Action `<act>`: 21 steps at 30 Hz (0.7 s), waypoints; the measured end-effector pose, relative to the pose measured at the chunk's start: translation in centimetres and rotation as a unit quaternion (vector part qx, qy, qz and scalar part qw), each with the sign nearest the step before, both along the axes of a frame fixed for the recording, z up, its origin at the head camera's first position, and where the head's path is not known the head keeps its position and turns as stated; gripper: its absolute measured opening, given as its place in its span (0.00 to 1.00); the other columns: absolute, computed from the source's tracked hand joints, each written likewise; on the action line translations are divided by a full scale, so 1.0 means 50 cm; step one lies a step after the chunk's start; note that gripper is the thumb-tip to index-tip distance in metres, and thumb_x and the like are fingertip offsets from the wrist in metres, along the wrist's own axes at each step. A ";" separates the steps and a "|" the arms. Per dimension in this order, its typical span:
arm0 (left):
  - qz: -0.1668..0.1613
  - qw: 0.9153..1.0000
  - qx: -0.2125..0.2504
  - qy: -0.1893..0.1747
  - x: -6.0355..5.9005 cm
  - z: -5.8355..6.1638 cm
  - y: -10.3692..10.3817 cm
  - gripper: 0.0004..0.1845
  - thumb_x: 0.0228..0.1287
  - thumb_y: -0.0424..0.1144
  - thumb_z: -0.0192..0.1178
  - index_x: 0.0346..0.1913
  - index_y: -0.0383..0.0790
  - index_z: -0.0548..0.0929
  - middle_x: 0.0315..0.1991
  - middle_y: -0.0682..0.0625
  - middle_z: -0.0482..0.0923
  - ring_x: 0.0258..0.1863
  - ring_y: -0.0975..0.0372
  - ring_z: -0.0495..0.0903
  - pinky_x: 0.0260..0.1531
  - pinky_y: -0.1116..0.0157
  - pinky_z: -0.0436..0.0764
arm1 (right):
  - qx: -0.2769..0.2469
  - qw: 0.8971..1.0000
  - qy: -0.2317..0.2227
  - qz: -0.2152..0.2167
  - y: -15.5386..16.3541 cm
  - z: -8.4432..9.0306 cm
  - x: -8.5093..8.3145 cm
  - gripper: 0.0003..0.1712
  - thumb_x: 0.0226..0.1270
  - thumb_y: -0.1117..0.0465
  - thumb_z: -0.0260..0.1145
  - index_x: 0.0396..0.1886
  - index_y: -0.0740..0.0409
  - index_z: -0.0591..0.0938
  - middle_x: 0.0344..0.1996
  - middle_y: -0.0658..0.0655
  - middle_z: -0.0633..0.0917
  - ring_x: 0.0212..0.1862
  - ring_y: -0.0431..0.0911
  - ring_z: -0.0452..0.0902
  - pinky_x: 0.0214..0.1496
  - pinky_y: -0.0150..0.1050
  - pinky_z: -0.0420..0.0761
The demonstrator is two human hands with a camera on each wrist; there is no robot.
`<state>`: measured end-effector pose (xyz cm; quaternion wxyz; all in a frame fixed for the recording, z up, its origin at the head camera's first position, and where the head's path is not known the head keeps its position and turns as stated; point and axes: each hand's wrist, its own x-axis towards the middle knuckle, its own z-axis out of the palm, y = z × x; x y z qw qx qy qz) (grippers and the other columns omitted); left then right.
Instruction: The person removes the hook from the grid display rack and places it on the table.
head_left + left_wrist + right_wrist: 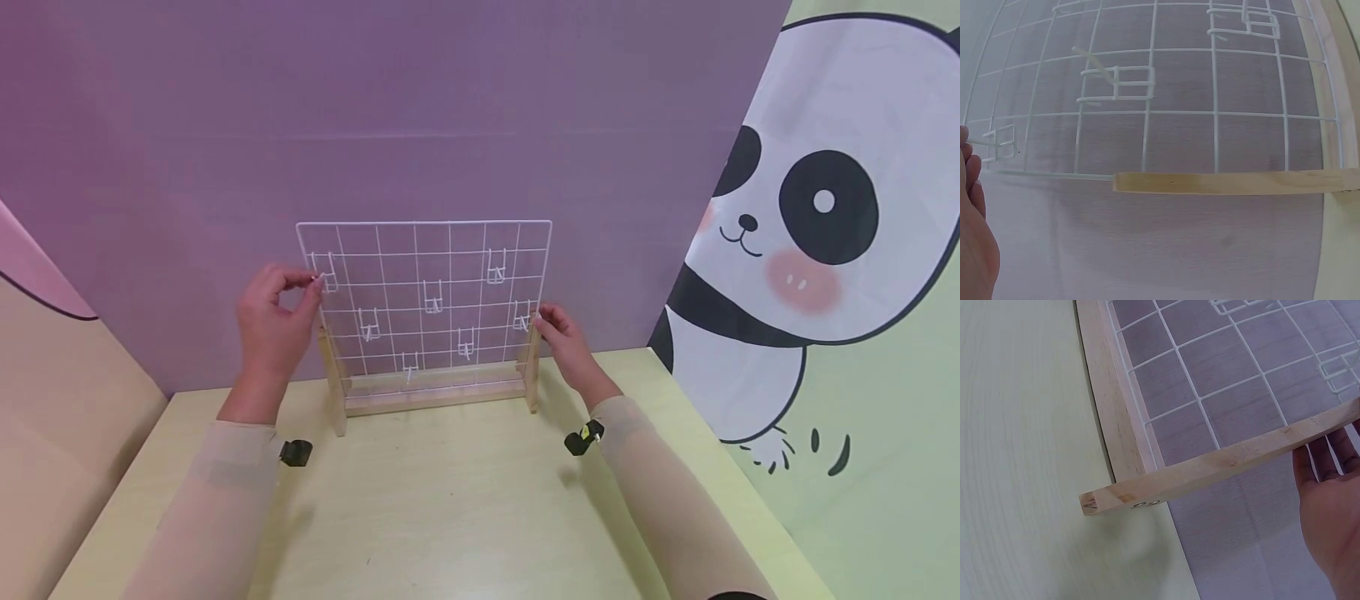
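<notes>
A white wire grid panel (397, 254) stands in a light wooden stand (435, 398), tilted back a little. Several white wire hooks hang on its mesh, among them one at the middle (432, 302). My left hand (273, 321) is at the panel's upper left edge, thumb and forefinger pinching the prong of the upper left hook (1004, 145). On the opposite side my right hand (567, 346) grips the top part of the right wooden upright (1229, 459). Its fingers (1319, 456) reach behind that upright, and the thumb is mostly hidden in the right wrist view.
The stand rests toward the back of a pale wood-look table (442, 500). Right behind it rises a purple backdrop (450, 108). A panda picture (825, 250) covers the wall on the right.
</notes>
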<state>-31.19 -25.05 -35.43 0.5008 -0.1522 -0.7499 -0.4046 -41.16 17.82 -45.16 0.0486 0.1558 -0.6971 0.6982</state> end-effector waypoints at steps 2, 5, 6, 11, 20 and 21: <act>0.004 1.000 -0.002 0.004 0.001 0.007 -0.001 0.05 0.74 0.29 0.72 0.43 0.27 0.88 0.41 0.38 0.87 0.44 0.65 0.79 0.55 0.77 0.75 | 0.002 1.000 0.001 -0.002 0.000 0.000 -0.001 0.14 0.89 0.62 0.60 0.64 0.65 0.78 0.54 0.51 0.82 0.60 0.45 0.77 0.76 0.46 0.73; 0.002 1.000 0.000 0.016 0.001 0.018 -0.001 0.05 0.73 0.28 0.73 0.42 0.27 0.88 0.40 0.37 0.87 0.44 0.68 0.79 0.55 0.77 0.76 | 0.003 1.000 0.003 -0.004 0.000 0.001 -0.001 0.13 0.88 0.62 0.61 0.63 0.64 0.79 0.52 0.51 0.82 0.59 0.45 0.77 0.75 0.45 0.74; -0.001 1.000 0.000 0.021 0.001 0.022 -0.001 0.05 0.73 0.28 0.73 0.42 0.27 0.89 0.40 0.37 0.87 0.44 0.69 0.79 0.55 0.77 0.76 | 0.005 1.000 0.003 -0.004 0.000 0.002 -0.001 0.13 0.89 0.62 0.61 0.63 0.64 0.79 0.52 0.50 0.82 0.59 0.45 0.77 0.75 0.44 0.74; -0.010 0.999 -0.007 0.037 0.010 0.034 -0.003 0.06 0.73 0.28 0.72 0.42 0.25 0.89 0.39 0.35 0.87 0.45 0.75 0.78 0.56 0.77 0.77 | 0.011 1.000 0.003 0.000 0.001 0.003 0.003 0.16 0.89 0.62 0.60 0.65 0.67 0.77 0.53 0.52 0.81 0.60 0.46 0.76 0.77 0.47 0.72; -0.011 0.998 -0.032 0.044 0.031 0.037 -0.008 0.04 0.70 0.25 0.73 0.41 0.26 0.89 0.38 0.36 0.87 0.45 0.74 0.77 0.53 0.77 0.75 | 0.023 1.000 -0.001 0.001 0.002 0.004 0.001 0.21 0.90 0.60 0.59 0.70 0.70 0.75 0.64 0.69 0.79 0.63 0.48 0.76 0.82 0.53 0.69; -0.012 0.998 -0.040 0.044 0.033 0.035 -0.010 0.04 0.71 0.25 0.73 0.41 0.25 0.88 0.38 0.35 0.87 0.45 0.74 0.76 0.52 0.77 0.74 | 0.021 1.000 -0.001 0.003 0.002 0.003 0.001 0.21 0.90 0.60 0.59 0.70 0.70 0.75 0.64 0.70 0.79 0.63 0.48 0.76 0.82 0.53 0.69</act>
